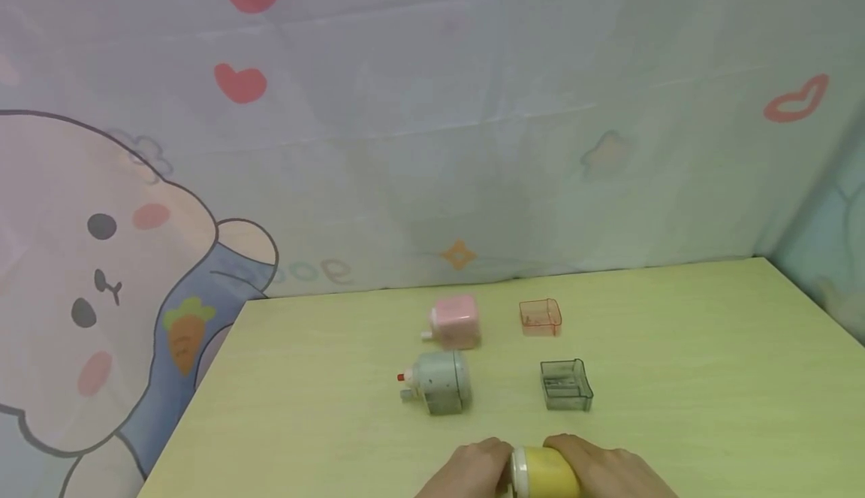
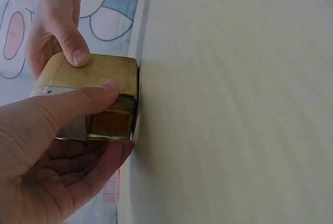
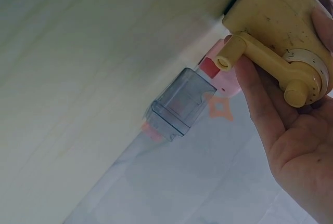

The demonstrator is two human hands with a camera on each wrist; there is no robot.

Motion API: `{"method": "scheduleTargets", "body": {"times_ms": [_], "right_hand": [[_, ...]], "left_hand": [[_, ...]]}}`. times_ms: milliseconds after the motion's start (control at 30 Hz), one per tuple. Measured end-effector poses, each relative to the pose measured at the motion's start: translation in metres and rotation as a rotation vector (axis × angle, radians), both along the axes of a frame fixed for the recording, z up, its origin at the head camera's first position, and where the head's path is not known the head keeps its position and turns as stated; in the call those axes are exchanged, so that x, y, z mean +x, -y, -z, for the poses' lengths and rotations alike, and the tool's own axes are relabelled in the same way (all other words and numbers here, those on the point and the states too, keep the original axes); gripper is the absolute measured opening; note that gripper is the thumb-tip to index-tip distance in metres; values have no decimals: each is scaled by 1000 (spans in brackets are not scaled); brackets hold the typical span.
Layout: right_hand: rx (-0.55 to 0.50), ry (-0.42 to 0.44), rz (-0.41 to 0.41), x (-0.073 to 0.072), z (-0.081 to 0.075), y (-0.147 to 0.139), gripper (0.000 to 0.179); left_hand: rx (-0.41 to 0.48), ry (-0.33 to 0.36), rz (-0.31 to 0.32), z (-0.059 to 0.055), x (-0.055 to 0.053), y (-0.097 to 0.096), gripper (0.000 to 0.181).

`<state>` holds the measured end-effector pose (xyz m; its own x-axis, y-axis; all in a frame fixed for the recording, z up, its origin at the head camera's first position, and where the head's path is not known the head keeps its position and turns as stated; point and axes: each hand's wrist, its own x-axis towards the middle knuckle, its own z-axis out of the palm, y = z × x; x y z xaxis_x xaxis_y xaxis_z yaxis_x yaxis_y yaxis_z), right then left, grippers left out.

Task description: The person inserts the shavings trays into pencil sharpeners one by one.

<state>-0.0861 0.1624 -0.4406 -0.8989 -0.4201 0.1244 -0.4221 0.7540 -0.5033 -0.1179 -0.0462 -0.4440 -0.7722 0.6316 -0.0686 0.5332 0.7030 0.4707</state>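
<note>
A yellow crank pencil sharpener (image 1: 550, 472) stands at the near side of the table between both hands. My left hand (image 1: 473, 470) holds its front end; in the left wrist view the thumb lies along the top beside a clear amber shavings drawer (image 2: 110, 124), with fingers curled below. My right hand (image 3: 296, 146) grips the back end, around the yellow crank handle (image 3: 265, 60). In the left wrist view, the right thumb presses on the sharpener's yellow body (image 2: 106, 70).
Ahead on the table sit a grey-green sharpener (image 1: 441, 384) and a pink sharpener (image 1: 456, 322). To their right lie a dark clear drawer (image 1: 566, 387) and a red-edged clear drawer (image 1: 541, 318). A printed cloth (image 1: 419, 145) hangs behind the table's far edge.
</note>
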Motion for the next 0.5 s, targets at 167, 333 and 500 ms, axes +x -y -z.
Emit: {"method": "scheduleTargets", "body": {"times_ms": [167,333,500], "right_hand": [[-3,-13,2,1,-1,0,64],[-1,-23,1,1,0,0,63],[-5,-6,-3,0,0,0,64]], "left_hand": [[1,-1,6,1,0,0,23],[14,-14,10,1,0,0,21],[36,28,-13,1,1,-1,23]]}}
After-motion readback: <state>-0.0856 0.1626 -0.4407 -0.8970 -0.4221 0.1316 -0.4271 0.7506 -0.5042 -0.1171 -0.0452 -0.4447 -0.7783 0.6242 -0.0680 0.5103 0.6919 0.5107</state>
